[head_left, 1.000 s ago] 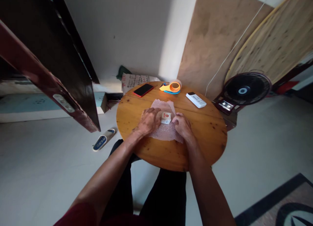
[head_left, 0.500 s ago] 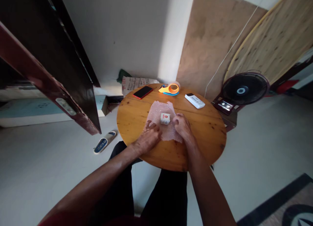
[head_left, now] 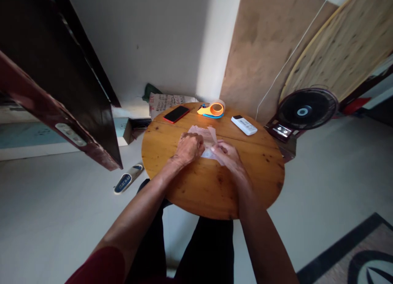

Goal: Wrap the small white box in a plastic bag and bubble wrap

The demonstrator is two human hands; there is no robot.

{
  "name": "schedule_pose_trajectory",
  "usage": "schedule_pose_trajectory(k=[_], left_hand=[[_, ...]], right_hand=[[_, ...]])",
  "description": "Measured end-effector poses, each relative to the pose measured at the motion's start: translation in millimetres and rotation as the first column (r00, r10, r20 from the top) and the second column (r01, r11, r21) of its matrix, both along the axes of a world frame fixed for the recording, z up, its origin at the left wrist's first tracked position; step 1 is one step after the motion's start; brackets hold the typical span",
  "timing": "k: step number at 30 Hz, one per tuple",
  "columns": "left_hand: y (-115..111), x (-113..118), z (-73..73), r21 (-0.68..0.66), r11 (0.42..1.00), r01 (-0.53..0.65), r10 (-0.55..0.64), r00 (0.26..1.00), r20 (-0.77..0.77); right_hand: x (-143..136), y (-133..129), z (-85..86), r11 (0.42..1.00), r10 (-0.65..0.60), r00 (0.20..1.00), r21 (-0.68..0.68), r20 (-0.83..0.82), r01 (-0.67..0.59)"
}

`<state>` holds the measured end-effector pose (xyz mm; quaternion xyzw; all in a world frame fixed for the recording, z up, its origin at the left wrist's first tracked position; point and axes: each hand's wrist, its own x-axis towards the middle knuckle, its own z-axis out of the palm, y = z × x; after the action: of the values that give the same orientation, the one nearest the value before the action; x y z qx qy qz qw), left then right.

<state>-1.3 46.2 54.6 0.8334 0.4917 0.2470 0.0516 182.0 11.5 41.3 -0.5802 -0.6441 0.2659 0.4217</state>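
Note:
A sheet of pinkish bubble wrap (head_left: 210, 154) lies folded over near the middle of the round wooden table (head_left: 196, 194). The small white box shows only faintly, if at all, beneath the folded layer. At the wrap's left side, my left hand (head_left: 189, 148) has its fingers curled, gripping the folded edge. From the right, my right hand (head_left: 227, 154) pinches the wrap between thumb and fingers. The wrap's far part still lies flat behind both hands.
Towards the table's back lie a red-edged phone (head_left: 176, 114), an orange tape dispenser (head_left: 212, 109) and a white power bank (head_left: 244, 125). A black fan (head_left: 302, 111) stands beyond the right edge. A slipper (head_left: 128, 179) is on the floor at left.
Both hands have moved away from me, bringing the near edge of the bubble wrap up and over the small white box, which was in plain sight before.

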Motion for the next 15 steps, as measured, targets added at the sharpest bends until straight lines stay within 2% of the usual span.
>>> schedule_pose_trajectory(k=[5, 8, 11, 15], left_hand=[[5, 1, -11.2, -0.017, 1.000, -0.012, 0.014, 0.996, 0.090], [5, 1, -18.5, -0.030, 0.999, -0.021, 0.025, 0.990, 0.141], [7, 1, -24.1, -0.045, 0.999, -0.026, 0.035, 0.981, 0.191], [9, 0, -27.0, -0.107, 0.994, -0.035, 0.062, 0.964, 0.257]], right_hand=[[1, -1, 2.6, 0.998, 0.029, 0.994, -0.046, -0.107, -0.034], [0, -2, 4.6, 0.999, 0.039, 0.999, -0.016, -0.023, -0.039], [0, 0, -0.7, 0.998, 0.051, 0.996, 0.026, 0.067, -0.053], [4, 7, -15.0, 0.992, -0.043, 0.991, 0.126, 0.129, 0.027]])
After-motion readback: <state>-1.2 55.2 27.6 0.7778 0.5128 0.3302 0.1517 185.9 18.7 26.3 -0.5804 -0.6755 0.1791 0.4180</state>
